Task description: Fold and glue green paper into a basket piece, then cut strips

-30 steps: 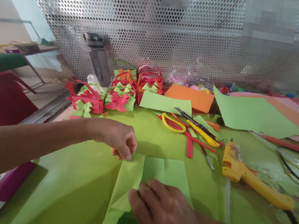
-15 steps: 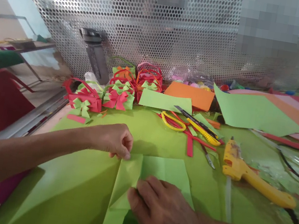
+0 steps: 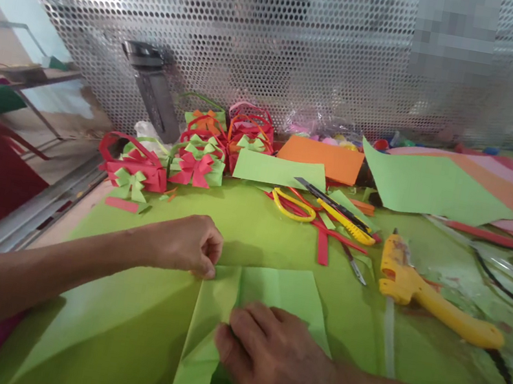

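Near the front of the green table cover [image 3: 127, 315], just ahead of me, lies the light green paper [image 3: 284, 288], flat on the cover with its left part turned over into a folded flap [image 3: 212, 306] that runs down toward the bottom edge of the view. I see the left hand [image 3: 189, 243] reaching in from the left with thumb and fingertips pinched together on the top corner of that flap. The right hand [image 3: 271, 365] lies palm down with the fingers loosely spread, resting flat on the sheet where the flap meets the rest of it; it grips nothing. I judge the paper to be very light and thin, stiff enough to hold a crease but easy to buckle, tear or slide on the smooth cover, so a flat palm is what pins it. I would take it by a corner or along the crease, with fingertips only and little force. Well apart to the right lies a yellow glue gun [image 3: 421, 295]. Farther back are yellow-handled scissors [image 3: 294, 203] and a yellow utility knife [image 3: 344, 223] among red strips, and a cluster of red and green paper baskets [image 3: 192, 165] stands against the perforated metal panel [image 3: 310, 50]. An orange sheet [image 3: 321, 158] leans there too.
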Motion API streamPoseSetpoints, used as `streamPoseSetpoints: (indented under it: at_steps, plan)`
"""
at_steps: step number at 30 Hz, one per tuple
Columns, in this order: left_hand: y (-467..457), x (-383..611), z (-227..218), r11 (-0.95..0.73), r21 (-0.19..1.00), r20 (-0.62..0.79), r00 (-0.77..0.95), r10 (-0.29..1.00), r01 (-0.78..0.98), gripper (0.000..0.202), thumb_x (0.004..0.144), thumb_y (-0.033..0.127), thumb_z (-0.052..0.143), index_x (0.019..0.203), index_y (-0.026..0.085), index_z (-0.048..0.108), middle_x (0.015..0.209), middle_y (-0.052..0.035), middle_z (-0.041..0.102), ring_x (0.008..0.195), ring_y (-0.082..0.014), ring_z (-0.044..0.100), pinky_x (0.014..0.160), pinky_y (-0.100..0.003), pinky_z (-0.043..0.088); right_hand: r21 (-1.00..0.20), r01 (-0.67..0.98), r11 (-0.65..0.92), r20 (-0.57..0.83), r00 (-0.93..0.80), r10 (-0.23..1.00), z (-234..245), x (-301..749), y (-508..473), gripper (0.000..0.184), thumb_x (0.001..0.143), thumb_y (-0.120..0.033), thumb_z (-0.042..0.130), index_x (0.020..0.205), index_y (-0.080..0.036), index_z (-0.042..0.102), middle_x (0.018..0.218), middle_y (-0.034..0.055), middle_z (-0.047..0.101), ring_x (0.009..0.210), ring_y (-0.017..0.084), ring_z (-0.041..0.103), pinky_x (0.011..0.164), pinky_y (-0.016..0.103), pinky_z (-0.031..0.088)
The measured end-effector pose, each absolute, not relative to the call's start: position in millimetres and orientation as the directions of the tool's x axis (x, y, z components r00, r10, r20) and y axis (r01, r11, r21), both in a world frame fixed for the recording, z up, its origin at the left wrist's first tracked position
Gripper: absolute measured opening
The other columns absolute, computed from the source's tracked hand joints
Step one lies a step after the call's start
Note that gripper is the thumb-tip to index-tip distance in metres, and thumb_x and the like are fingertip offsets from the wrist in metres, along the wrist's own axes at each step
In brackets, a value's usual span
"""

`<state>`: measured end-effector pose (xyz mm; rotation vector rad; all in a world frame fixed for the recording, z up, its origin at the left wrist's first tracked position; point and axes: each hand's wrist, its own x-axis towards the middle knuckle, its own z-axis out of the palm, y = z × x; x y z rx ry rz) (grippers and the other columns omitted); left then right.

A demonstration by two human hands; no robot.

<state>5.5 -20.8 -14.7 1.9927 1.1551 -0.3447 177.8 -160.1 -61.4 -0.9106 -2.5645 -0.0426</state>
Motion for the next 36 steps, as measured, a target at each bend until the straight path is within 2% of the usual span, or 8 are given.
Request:
streamPoseSetpoints:
  at_steps: [5, 9, 15, 24, 36]
  plan:
    - [-20.5, 6.7, -16.4, -0.302, 0.486, -0.55, 0.555, 0.624, 0.82, 0.016, 0.066, 0.031, 0.057, 0.058, 0.017, 0.057, 0.051, 0.0023, 0.055, 0.048, -0.0105, 0.046, 0.043, -0.019, 0.03, -0.099, 0.616, 0.781, 0.398, -0.695, 0.599, -61.3, 176.9, -160.7, 0.017, 0.077, -0.015, 0.052, 0.09, -0.009, 0.061, 0.075, 0.0088, 0.061, 0.064, 0.02, 0.054, 0.046, 0.031, 0.042]
    - [-21.2, 8.9, -16.3, -0.309, 0.472, -0.547, 0.549, 0.631, 0.826, 0.017, 0.065, 0.031, 0.058, 0.056, 0.017, 0.056, 0.049, 0.0022, 0.055, 0.048, -0.0113, 0.046, 0.043, -0.02, 0.03, -0.111, 0.634, 0.765, 0.385, -0.683, 0.621, -61.1, 176.7, -160.6, 0.018, 0.076, -0.015, 0.054, 0.09, -0.008, 0.062, 0.075, 0.0086, 0.061, 0.064, 0.021, 0.055, 0.043, 0.03, 0.041]
    - [-22.1, 8.8, -16.2, -0.307, 0.47, -0.552, 0.547, 0.63, 0.828, 0.016, 0.066, 0.031, 0.058, 0.058, 0.017, 0.058, 0.05, 0.002, 0.055, 0.048, -0.0108, 0.045, 0.043, -0.019, 0.03, -0.115, 0.659, 0.743, 0.377, -0.663, 0.647, -61.9, 177.0, -162.9, 0.02, 0.076, -0.014, 0.052, 0.093, -0.01, 0.062, 0.097, 0.0148, 0.063, 0.07, 0.022, 0.058, 0.039, 0.027, 0.04]
    - [-23.0, 7.3, -16.3, -0.326, 0.463, -0.54, 0.554, 0.633, 0.824, 0.017, 0.066, 0.03, 0.058, 0.058, 0.016, 0.057, 0.049, 0.0028, 0.051, 0.047, -0.0098, 0.042, 0.042, -0.019, 0.028, -0.088, 0.638, 0.765, 0.445, -0.662, 0.603, -65.9, 177.6, -161.9, 0.022, 0.076, -0.015, 0.05, 0.092, -0.007, 0.064, 0.087, 0.0154, 0.066, 0.067, 0.023, 0.058, 0.04, 0.029, 0.045]
    - [-25.0, 9.4, -13.6, -0.348, 0.434, -0.527, 0.548, 0.65, 0.831, 0.015, 0.066, 0.029, 0.057, 0.058, 0.016, 0.056, 0.049, 0.0028, 0.051, 0.047, -0.0105, 0.044, 0.042, -0.019, 0.028, -0.032, 0.635, 0.772, 0.485, -0.665, 0.567, -68.7, 178.3, -161.8, 0.024, 0.079, -0.016, 0.045, 0.092, -0.007, 0.063, 0.086, 0.0164, 0.066, 0.069, 0.023, 0.057, 0.043, 0.029, 0.046]
